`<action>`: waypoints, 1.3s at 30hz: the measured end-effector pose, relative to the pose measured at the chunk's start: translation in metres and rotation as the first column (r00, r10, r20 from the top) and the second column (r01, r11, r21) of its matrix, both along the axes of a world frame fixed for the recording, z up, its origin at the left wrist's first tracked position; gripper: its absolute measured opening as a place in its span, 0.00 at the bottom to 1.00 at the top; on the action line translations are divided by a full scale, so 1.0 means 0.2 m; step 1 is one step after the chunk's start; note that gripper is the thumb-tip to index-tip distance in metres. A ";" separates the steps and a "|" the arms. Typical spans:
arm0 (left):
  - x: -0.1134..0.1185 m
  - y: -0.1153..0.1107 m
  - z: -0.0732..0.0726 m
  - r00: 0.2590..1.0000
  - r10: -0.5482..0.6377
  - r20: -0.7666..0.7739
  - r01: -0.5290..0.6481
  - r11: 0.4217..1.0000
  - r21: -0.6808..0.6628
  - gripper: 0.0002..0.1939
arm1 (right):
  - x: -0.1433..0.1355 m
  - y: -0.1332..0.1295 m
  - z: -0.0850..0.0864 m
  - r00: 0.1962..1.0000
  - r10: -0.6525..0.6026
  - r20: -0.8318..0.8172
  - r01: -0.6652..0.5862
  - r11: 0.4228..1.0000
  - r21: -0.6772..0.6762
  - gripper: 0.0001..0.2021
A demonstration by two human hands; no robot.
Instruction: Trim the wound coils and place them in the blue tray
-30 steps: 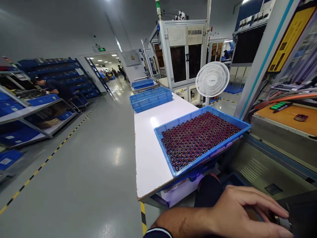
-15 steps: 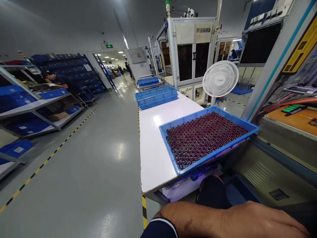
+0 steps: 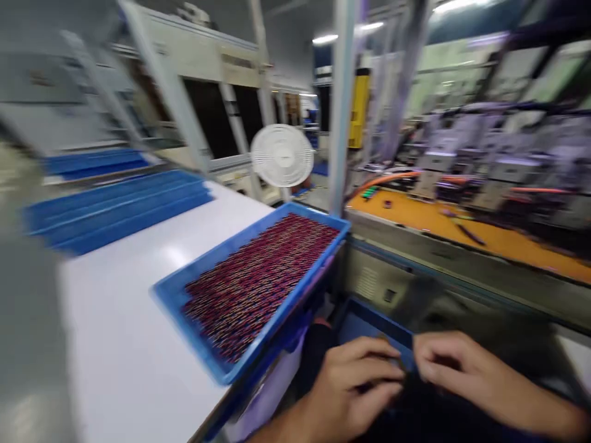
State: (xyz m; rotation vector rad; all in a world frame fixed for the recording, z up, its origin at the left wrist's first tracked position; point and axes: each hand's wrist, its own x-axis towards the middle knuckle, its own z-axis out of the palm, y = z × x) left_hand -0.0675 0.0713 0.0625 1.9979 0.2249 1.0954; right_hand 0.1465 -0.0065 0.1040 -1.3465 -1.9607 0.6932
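Note:
My left hand [image 3: 353, 384] is low in the view, its fingers bent and drawn together toward the thumb. Something small and dark may show at its fingertips, but blur hides what it is. My right hand [image 3: 457, 363] faces it a short gap away, fingers curled in; anything inside is hidden. Both are above my lap, in front of a blue bin [image 3: 369, 323] low by the machine. To their left, a shallow blue tray [image 3: 184, 335] on the white table holds a layer of many small dark red and black parts [image 3: 258, 277].
Farther along the white table [image 3: 115, 320] stand stacked blue trays [image 3: 129, 209]. A white fan [image 3: 282, 155] rises behind the near tray. At right, an orange work surface [image 3: 415, 215] carries cables, small green pieces and a dark pen-like tool. A metal post [image 3: 342, 111] stands between.
My view has swung right, bringing the machine bench into sight. Both hands now show close together above my lap; earlier one forearm and hand stretched across the bottom.

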 end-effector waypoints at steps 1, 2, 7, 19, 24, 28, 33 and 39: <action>-0.01 0.01 0.00 0.999 0.035 0.005 -0.035 0.999 -0.002 0.10 | 0.03 0.01 0.02 0.999 0.019 0.043 -0.014 0.992 -0.127 0.14; -0.02 0.03 -0.01 0.996 0.083 0.017 -0.083 0.997 -0.005 0.11 | 0.07 0.03 0.04 0.995 0.023 0.100 -0.006 0.987 -0.164 0.13; 0.00 0.13 -0.09 0.975 0.222 -0.029 -0.224 0.967 -0.122 0.08 | 0.51 0.25 0.17 0.638 -0.632 0.441 0.554 0.774 0.308 0.07; 0.14 0.10 -0.04 0.964 0.260 0.061 -0.245 0.951 -0.188 0.09 | 1.04 0.66 0.13 0.335 -0.672 0.660 0.742 0.620 0.255 0.29; 0.13 0.07 -0.07 0.965 0.258 0.058 -0.236 0.940 -0.247 0.11 | 1.02 0.53 0.15 0.358 -0.605 0.711 0.669 0.697 0.256 0.28; 0.12 0.05 -0.09 0.968 0.245 0.054 -0.225 0.943 -0.246 0.12 | 0.93 0.31 0.11 0.361 -0.573 0.736 0.606 0.744 0.281 0.27; 0.11 0.03 -0.11 0.970 0.235 0.053 -0.218 0.950 -0.224 0.14 | 0.56 -0.07 -0.15 0.698 -0.547 0.462 0.451 0.837 0.309 0.28; 0.13 0.02 -0.12 0.976 0.210 0.049 -0.198 0.961 -0.191 0.17 | 0.06 -0.36 -0.39 0.963 -0.254 -0.091 0.258 0.965 0.040 0.31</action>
